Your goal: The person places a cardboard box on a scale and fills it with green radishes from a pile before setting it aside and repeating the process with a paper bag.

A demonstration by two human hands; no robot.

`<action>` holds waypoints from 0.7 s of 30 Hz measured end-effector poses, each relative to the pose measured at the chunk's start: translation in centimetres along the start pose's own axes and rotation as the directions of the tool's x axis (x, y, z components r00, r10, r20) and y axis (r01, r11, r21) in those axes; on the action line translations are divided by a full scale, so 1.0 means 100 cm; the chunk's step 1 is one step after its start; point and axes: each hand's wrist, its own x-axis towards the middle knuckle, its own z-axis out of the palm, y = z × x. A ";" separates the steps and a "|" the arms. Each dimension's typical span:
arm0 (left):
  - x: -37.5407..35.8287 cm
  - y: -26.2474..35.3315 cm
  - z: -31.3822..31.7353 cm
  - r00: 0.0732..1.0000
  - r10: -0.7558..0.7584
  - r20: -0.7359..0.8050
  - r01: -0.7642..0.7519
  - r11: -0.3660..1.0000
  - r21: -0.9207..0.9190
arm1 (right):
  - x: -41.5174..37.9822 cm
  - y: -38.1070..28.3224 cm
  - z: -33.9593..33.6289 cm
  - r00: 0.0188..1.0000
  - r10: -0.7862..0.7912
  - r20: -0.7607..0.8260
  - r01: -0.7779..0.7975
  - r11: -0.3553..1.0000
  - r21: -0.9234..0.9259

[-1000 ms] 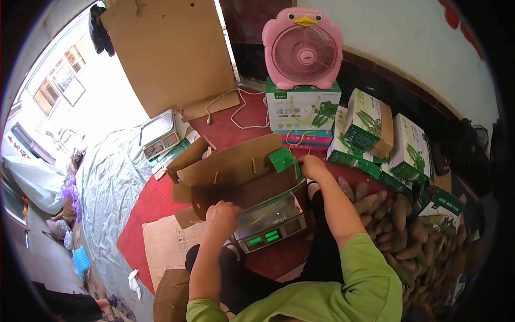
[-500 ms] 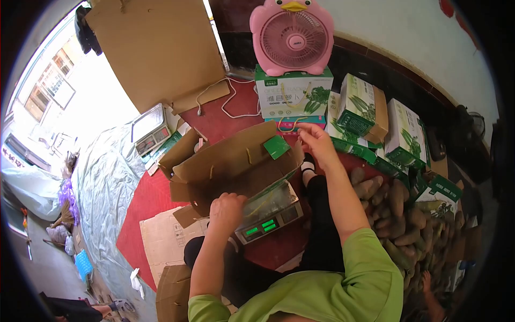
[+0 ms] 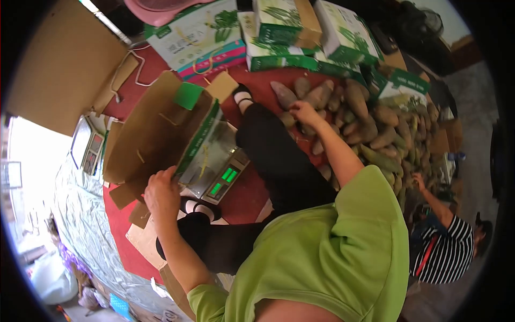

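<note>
An open cardboard box (image 3: 134,131), its brown inside facing up, rests on a digital scale (image 3: 217,185) with lit green figures. My left hand (image 3: 162,192) is closed on the box's near edge, the thumb side toward the green printed panel. Over on the right, my right hand (image 3: 307,114) reaches down to the near side of a pile of soil-coloured radishes (image 3: 357,99). Its fingers are loosely bent and slightly apart, the tips right at a small radish (image 3: 287,119). Inside the box a green flap (image 3: 189,95) shows at the far end.
Printed green-and-white cartons (image 3: 279,24) stand behind the pile. A second scale (image 3: 88,145) sits at the left by a plastic sheet (image 3: 75,214). My bent legs (image 3: 279,155) lie between box and radishes. A person in a striped top (image 3: 445,247) is at the far right.
My view has swung to the right. My right hand has left the box's far end and moved over to the radishes. My left hand has stayed at the box's near edge.
</note>
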 end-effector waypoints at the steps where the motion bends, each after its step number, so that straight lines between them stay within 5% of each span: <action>1: 0.001 0.003 -0.002 1.000 -0.015 0.008 0.015 1.000 -0.007 | -0.017 0.023 0.005 1.000 0.021 0.000 -0.021 0.984 -0.177; 4: 0.004 0.007 -0.002 0.998 -0.060 0.033 0.059 0.998 0.018 | -0.047 0.130 0.038 0.970 0.028 0.240 0.133 0.771 -0.623; 6: 0.004 0.003 0.001 0.998 -0.042 0.038 0.042 0.999 0.005 | -0.075 0.162 0.053 0.847 0.234 0.477 0.302 0.528 -0.794; 10: 0.007 0.006 0.001 0.997 -0.074 0.033 0.075 0.997 -0.018 | -0.111 0.144 0.050 0.740 0.390 0.547 0.153 0.695 -0.702; 12: 0.007 0.003 0.002 0.998 -0.068 0.016 0.069 0.997 -0.024 | -0.103 0.181 0.059 0.685 0.149 0.714 0.664 0.277 -0.695; 13: 0.007 0.001 0.003 0.998 -0.065 0.020 0.066 0.998 -0.022 | -0.098 0.183 0.052 0.686 0.156 0.710 0.657 0.286 -0.698; 15: 0.007 -0.002 0.006 0.998 -0.057 0.033 0.058 0.998 -0.019 | -0.095 0.188 0.039 0.741 0.072 0.667 0.590 0.405 -0.699; 17: 0.008 0.001 0.004 0.997 -0.067 0.035 0.067 0.998 -0.008 | -0.112 0.162 0.016 0.974 0.177 0.140 -0.059 0.798 -0.600; 21: 0.009 0.000 0.006 0.994 -0.091 0.059 0.091 0.996 -0.002 | -0.121 0.155 -0.029 0.878 0.315 -0.360 -0.476 0.648 -0.595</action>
